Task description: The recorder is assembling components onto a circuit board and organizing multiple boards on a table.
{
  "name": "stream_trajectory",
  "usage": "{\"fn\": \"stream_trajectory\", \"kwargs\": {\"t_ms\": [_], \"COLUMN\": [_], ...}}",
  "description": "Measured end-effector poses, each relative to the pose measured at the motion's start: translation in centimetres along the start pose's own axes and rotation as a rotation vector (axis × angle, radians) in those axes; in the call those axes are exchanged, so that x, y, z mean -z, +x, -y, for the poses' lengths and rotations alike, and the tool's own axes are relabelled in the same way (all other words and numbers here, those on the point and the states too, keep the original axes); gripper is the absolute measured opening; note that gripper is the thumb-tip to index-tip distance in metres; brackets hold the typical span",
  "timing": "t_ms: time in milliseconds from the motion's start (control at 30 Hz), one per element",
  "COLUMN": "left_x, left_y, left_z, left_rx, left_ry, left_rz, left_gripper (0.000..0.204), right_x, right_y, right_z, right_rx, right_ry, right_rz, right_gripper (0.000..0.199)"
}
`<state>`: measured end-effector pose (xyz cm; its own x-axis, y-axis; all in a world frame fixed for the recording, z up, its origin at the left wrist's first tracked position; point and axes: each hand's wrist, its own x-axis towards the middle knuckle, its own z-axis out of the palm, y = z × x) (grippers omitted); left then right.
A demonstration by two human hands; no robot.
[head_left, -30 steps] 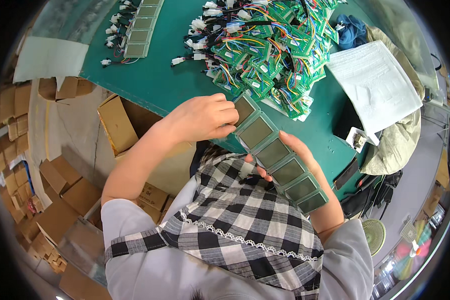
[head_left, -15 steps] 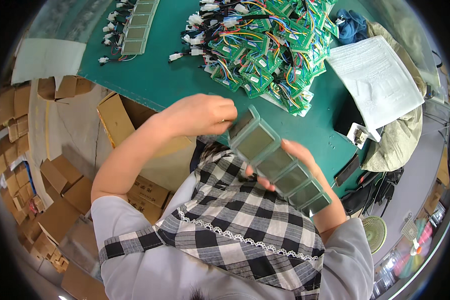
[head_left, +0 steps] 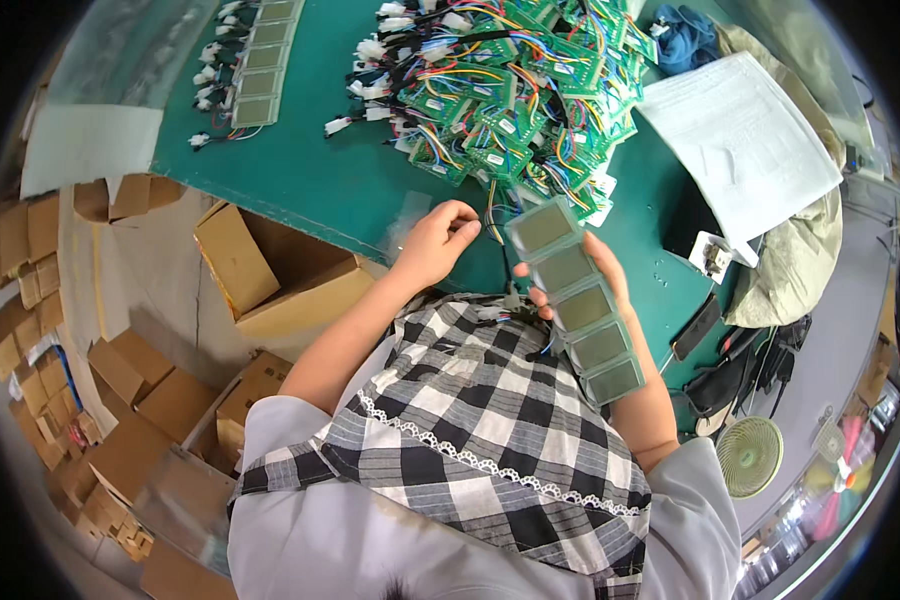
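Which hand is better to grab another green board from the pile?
Probably the left hand. It holds nothing big and sits close to the pile of green boards on the table. The right hand is busy holding a row of grey panels.

The one camera sits on my head and looks steeply down over my chest, with my forearms entering from the lower middle of the frame. It faces the green table, which fills the upper half, close enough that my checked shirt covers the bottom. Its fisheye bends the floor and cardboard boxes along the left rim.
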<state>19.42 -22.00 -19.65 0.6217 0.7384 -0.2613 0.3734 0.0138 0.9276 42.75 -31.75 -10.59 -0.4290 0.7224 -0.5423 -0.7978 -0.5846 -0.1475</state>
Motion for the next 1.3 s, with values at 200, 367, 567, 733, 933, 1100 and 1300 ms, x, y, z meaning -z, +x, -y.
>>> {"fn": "stream_trajectory", "kwargs": {"t_ms": [200, 367, 567, 733, 933, 1100, 1300], "left_x": [-0.8, -2.4, -2.6, -3.0, 0.5, -0.4, 3.4], "left_y": [1.9, 3.5, 4.7, 3.3, 1.8, 0.4, 0.6], "left_z": [-1.2, -2.8, -3.1, -5.4, -9.6, -12.5, -12.9], "left_rx": [0.197, 0.101, 0.137, -0.192, -0.757, -0.893, -0.915], "left_ry": [0.052, 0.391, 0.595, 0.167, 0.47, 0.722, 0.463], "left_rz": [-0.115, -0.293, -0.133, -0.399, -0.557, -0.314, -0.053], "left_gripper": [0.056, 0.065, 0.041, 0.02, 0.022, 0.025, 0.025], "right_x": [5.2, 9.1, 13.3, 16.4, 7.5, -5.5, -6.2], "right_y": [-4.5, -4.6, -4.1, -2.7, -0.4, 1.7, 3.3], "right_z": [1.8, 2.6, 5.2, 5.7, 2.1, -0.1, 0.8], "right_rx": [0.512, 0.541, 0.479, 0.55, 0.974, 0.321, 0.148], "right_ry": [0.074, -0.041, -0.063, -0.474, -1.426, 0.129, 0.233], "right_rz": [-0.145, -0.253, -0.54, -0.7, -1.18, 0.124, 0.174], "right_gripper": [0.072, 0.07, 0.045, 0.036, 0.051, 0.079, 0.079]}}
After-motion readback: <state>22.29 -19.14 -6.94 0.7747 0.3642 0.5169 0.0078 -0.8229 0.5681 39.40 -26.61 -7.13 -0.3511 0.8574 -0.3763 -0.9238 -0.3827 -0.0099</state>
